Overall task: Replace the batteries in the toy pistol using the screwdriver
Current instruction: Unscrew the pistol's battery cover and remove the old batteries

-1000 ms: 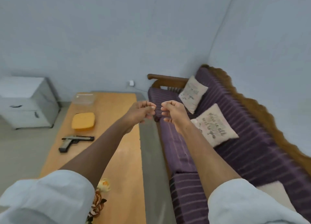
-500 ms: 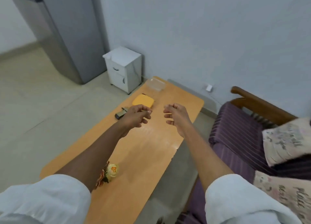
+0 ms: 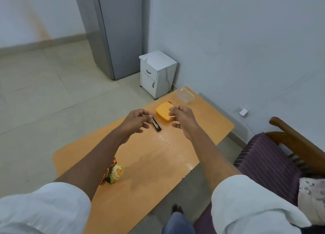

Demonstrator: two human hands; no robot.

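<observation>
Both arms reach out over the orange tabletop. The left hand hovers with fingers loosely curled, holding nothing. The right hand hovers beside it, fingers also loosely curled and empty. The toy pistol lies on the table toward its far end, partly hidden behind the left hand, just beside a yellow container lid. A clear plastic container sits at the far corner. An artificial flower lies near the left edge.

Toy pistol on table, left of lid.
</observation>
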